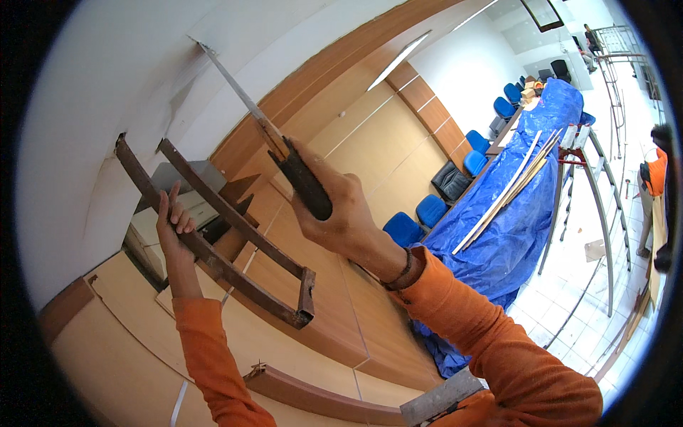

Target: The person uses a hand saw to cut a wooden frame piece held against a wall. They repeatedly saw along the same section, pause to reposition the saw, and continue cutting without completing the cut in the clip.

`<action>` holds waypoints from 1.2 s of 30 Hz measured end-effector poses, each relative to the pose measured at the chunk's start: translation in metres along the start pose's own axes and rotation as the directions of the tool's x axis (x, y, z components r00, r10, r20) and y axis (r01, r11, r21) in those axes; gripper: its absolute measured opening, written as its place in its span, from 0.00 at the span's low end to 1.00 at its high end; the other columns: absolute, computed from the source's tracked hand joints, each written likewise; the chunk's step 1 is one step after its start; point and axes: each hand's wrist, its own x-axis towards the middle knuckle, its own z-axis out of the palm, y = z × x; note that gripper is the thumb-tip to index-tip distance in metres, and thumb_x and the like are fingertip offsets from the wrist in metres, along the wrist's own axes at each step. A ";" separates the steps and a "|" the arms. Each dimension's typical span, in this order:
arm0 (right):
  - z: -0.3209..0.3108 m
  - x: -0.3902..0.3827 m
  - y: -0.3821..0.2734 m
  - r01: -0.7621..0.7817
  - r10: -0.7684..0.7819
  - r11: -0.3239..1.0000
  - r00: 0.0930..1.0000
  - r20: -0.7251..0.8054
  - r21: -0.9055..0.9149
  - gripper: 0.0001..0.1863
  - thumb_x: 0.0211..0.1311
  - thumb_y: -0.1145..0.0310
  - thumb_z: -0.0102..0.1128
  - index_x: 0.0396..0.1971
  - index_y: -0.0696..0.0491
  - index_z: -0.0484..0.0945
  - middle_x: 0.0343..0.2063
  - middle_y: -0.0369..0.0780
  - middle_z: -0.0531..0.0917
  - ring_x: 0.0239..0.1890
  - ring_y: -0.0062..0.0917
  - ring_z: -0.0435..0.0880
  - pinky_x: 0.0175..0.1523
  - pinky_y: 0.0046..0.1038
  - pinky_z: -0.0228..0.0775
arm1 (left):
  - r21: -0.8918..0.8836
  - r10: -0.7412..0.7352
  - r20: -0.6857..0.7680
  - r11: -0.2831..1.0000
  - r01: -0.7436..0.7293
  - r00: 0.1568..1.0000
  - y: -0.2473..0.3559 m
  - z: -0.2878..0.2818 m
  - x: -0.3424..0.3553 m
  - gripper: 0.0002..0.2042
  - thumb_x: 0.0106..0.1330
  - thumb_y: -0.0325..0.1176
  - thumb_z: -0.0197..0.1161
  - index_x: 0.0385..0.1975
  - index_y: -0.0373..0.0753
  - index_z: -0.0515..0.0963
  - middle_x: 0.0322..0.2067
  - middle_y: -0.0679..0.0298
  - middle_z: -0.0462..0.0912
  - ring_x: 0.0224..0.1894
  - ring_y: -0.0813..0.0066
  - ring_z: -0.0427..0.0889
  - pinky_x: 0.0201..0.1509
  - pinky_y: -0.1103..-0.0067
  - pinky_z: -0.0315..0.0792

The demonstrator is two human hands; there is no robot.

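Up near a white ceiling, seen from the head camera, a person in orange sleeves is reaching overhead with both arms. The right hand (334, 213) is closing tightly around the dark handle of a long, narrow saw (274, 139), fingers wrapped in a fist. The thin blade is running up and to the left, and its tip is meeting the white ceiling panel (107, 78) at a small cut. A dark band is sitting on the right wrist.

The left hand (174, 224) is gripping one rail of a rusty brown metal bracket (228, 242), with the fingers curling over the bar. The bracket is made of two long parallel bars joined by a short crosspiece at the lower right end. Its upper ends are passing into slots in the white panel. Behind the bracket, an opening is showing grey and pale boxy shapes in shadow.

Wood-toned wall panels (341, 135) are filling the middle of the view, curving with the lens. To the right, a blue tarpaulin (512, 213) is covering a long shape, with pale strips of wood lying on top. Blue chairs (416, 217) are standing beside the wall. A metal stepladder (597, 192) is standing on a white tiled floor at the right. A grey bar (441, 398) is showing at the lower edge.
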 end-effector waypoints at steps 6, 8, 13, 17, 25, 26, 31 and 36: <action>0.013 0.046 0.000 0.016 -0.020 0.995 0.999 -0.040 -0.102 0.35 0.53 0.79 0.58 0.66 0.56 0.68 0.22 0.48 0.77 0.24 0.34 0.79 0.31 0.34 0.71 | 0.099 0.024 -0.021 0.995 -0.021 1.000 0.000 0.000 -0.003 0.29 0.73 0.53 0.59 0.61 0.32 0.73 0.13 0.80 0.59 0.12 0.92 0.58 0.17 0.86 0.56; 0.013 0.047 -0.002 0.018 -0.022 0.992 0.999 -0.033 -0.121 0.35 0.54 0.78 0.59 0.66 0.54 0.68 0.23 0.50 0.78 0.24 0.40 0.80 0.32 0.38 0.72 | 0.057 0.011 -0.028 0.998 -0.009 1.000 0.001 0.001 -0.003 0.29 0.73 0.52 0.60 0.61 0.31 0.72 0.13 0.80 0.62 0.12 0.91 0.60 0.16 0.87 0.58; 0.008 0.028 -0.009 -0.125 0.124 0.991 0.992 -0.013 -0.053 0.29 0.55 0.76 0.54 0.61 0.56 0.74 0.23 0.47 0.78 0.23 0.30 0.78 0.32 0.31 0.71 | 0.055 0.025 -0.039 0.998 -0.023 0.999 0.001 0.001 -0.003 0.31 0.72 0.52 0.62 0.62 0.30 0.71 0.13 0.80 0.63 0.11 0.91 0.61 0.15 0.87 0.59; 0.021 0.041 -0.006 -0.008 -0.001 0.994 0.997 -0.083 -0.108 0.29 0.55 0.76 0.53 0.61 0.56 0.74 0.23 0.47 0.78 0.24 0.31 0.80 0.32 0.31 0.72 | 0.070 0.011 -0.033 0.997 -0.009 0.999 0.000 0.001 -0.002 0.29 0.72 0.53 0.61 0.60 0.33 0.73 0.14 0.80 0.59 0.12 0.91 0.58 0.18 0.87 0.56; 0.013 0.028 -0.007 -0.126 0.125 0.991 0.992 -0.029 -0.044 0.28 0.55 0.76 0.54 0.60 0.56 0.74 0.21 0.47 0.76 0.23 0.33 0.79 0.32 0.33 0.71 | 0.075 0.014 -0.046 0.997 -0.010 0.999 0.001 0.002 -0.003 0.29 0.72 0.54 0.61 0.59 0.33 0.74 0.14 0.81 0.58 0.12 0.92 0.57 0.18 0.87 0.55; 0.012 0.028 -0.006 -0.052 0.050 0.998 0.998 -0.048 -0.040 0.29 0.55 0.76 0.54 0.61 0.56 0.74 0.21 0.47 0.76 0.23 0.33 0.79 0.32 0.33 0.71 | 0.080 0.014 -0.036 0.997 -0.011 0.999 0.001 0.002 -0.002 0.30 0.72 0.55 0.61 0.59 0.33 0.74 0.14 0.81 0.58 0.12 0.92 0.57 0.18 0.87 0.55; 0.015 0.037 0.003 0.016 -0.022 0.996 0.998 -0.061 -0.093 0.29 0.55 0.75 0.56 0.61 0.54 0.74 0.20 0.46 0.74 0.21 0.33 0.77 0.30 0.32 0.70 | 0.099 0.033 -0.041 0.995 -0.029 0.999 0.000 0.003 -0.003 0.31 0.72 0.53 0.61 0.62 0.31 0.71 0.13 0.80 0.63 0.11 0.91 0.60 0.15 0.88 0.59; 0.004 0.031 0.004 -0.050 0.046 0.995 0.998 -0.051 -0.087 0.29 0.56 0.75 0.56 0.61 0.55 0.73 0.21 0.47 0.74 0.22 0.33 0.76 0.31 0.33 0.70 | 0.088 0.022 -0.014 0.996 -0.021 1.000 0.002 0.002 -0.002 0.30 0.72 0.53 0.61 0.61 0.31 0.72 0.13 0.80 0.63 0.11 0.91 0.60 0.15 0.88 0.59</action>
